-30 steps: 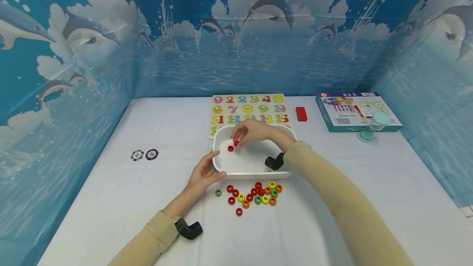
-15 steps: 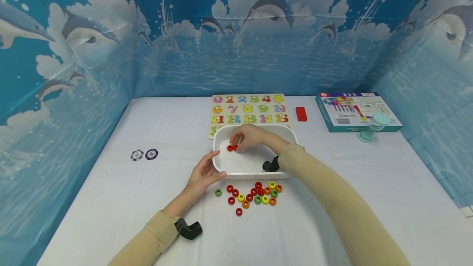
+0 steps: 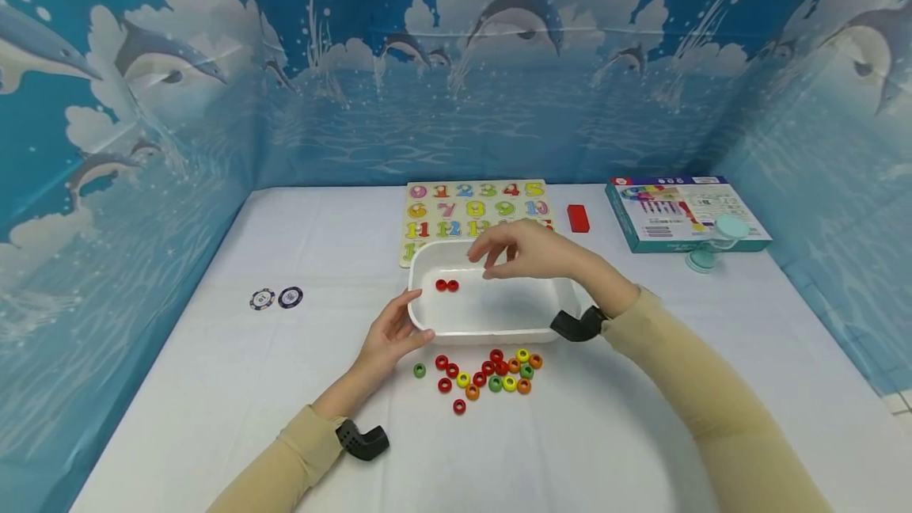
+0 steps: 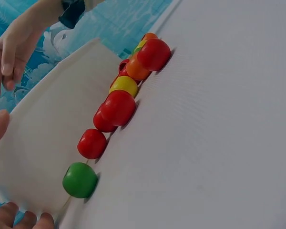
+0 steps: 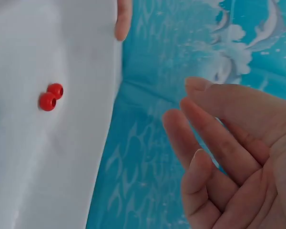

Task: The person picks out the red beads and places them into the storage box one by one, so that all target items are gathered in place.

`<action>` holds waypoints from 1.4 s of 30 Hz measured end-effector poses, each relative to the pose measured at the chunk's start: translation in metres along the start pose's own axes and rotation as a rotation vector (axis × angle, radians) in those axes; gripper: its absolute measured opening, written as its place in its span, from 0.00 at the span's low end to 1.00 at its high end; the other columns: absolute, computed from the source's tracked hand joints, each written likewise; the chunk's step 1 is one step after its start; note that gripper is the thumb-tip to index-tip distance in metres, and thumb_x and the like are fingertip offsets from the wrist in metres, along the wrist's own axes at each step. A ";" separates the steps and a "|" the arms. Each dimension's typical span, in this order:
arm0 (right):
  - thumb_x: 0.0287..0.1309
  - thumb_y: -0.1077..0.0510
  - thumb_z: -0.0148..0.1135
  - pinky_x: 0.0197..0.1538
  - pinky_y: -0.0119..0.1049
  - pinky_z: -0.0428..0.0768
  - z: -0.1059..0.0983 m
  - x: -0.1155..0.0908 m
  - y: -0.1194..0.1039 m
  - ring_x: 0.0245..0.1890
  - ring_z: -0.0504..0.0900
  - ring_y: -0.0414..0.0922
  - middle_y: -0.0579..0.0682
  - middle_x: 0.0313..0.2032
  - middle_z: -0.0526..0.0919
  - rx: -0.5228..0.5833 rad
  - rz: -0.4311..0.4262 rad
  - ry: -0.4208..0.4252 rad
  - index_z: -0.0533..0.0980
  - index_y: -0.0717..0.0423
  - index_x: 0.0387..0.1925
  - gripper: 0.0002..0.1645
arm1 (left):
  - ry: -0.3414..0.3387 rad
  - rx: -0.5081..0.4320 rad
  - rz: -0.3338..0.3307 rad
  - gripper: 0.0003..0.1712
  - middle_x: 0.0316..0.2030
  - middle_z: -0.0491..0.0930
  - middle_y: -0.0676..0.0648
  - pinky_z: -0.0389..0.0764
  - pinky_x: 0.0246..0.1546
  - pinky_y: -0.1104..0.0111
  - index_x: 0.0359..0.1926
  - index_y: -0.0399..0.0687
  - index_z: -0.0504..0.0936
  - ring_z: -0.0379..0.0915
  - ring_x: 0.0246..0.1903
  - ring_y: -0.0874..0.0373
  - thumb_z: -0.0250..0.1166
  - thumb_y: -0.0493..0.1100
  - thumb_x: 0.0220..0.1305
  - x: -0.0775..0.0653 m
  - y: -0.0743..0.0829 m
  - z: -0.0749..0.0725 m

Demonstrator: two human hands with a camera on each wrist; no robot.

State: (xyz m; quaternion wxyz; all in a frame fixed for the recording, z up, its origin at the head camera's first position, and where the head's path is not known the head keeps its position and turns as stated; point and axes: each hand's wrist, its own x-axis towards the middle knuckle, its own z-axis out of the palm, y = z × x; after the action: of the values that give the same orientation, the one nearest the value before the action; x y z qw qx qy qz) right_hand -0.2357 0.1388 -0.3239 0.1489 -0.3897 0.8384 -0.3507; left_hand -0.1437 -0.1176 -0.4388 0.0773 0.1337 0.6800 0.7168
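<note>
A white tray (image 3: 499,311) stands mid-table, with two red beads (image 3: 453,286) side by side on its floor near the left end. My left hand (image 3: 388,339) holds the tray by its left end, thumb at the near corner and fingers along the side. Above the right half of the tray hovers my right hand (image 3: 530,252), fingers loosely bent and apart from the thumb; the right wrist view shows nothing between them. In front of the tray lie loose beads in red, orange, yellow and green, among them a green bead (image 3: 419,370) at the left and a red bead (image 3: 459,407) nearest me.
Behind the tray lies a number puzzle board (image 3: 463,208), partly covered by my right hand. A red block (image 3: 579,218) lies to its right. Farther right are a flat box (image 3: 684,208) and a mint-green gadget (image 3: 701,260). Two round chips (image 3: 290,297) lie at the left.
My right hand has set a red bead beside the other one in the tray, let go, and moved up and right with its fingers spread. The left hand stays at the tray's end.
</note>
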 end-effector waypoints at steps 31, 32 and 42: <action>0.47 0.54 0.67 0.17 0.26 0.71 0.135 -0.090 0.035 0.16 0.68 0.32 0.36 0.31 0.80 -0.033 0.051 0.343 0.79 0.46 0.40 0.15 | 0.015 0.004 -0.024 0.38 0.67 0.43 0.47 0.58 0.60 0.69 0.63 0.41 0.58 0.45 0.64 0.57 0.64 0.34 0.53 0.000 0.001 0.001; 0.46 0.54 0.67 0.17 0.25 0.71 0.136 -0.090 0.035 0.16 0.68 0.32 0.36 0.31 0.80 -0.057 0.058 0.348 0.79 0.45 0.40 0.15 | 0.016 0.002 -0.023 0.38 0.67 0.43 0.47 0.58 0.60 0.68 0.63 0.41 0.58 0.45 0.64 0.57 0.64 0.34 0.53 0.000 0.002 0.001; 0.42 0.52 0.69 0.28 0.24 0.74 0.138 -0.087 0.033 0.27 0.72 0.30 0.35 0.31 0.80 -0.378 -0.049 0.416 0.81 0.45 0.35 0.13 | 0.010 -0.008 -0.013 0.38 0.67 0.43 0.45 0.58 0.60 0.67 0.63 0.40 0.57 0.44 0.65 0.52 0.64 0.32 0.53 0.000 0.001 0.001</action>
State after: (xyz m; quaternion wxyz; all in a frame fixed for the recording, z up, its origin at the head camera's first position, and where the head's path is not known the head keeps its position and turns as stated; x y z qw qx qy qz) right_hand -0.1250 0.1545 -0.4468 -0.1103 -0.3500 0.8919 -0.2641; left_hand -0.1436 -0.1169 -0.4380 0.0791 0.1255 0.6782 0.7198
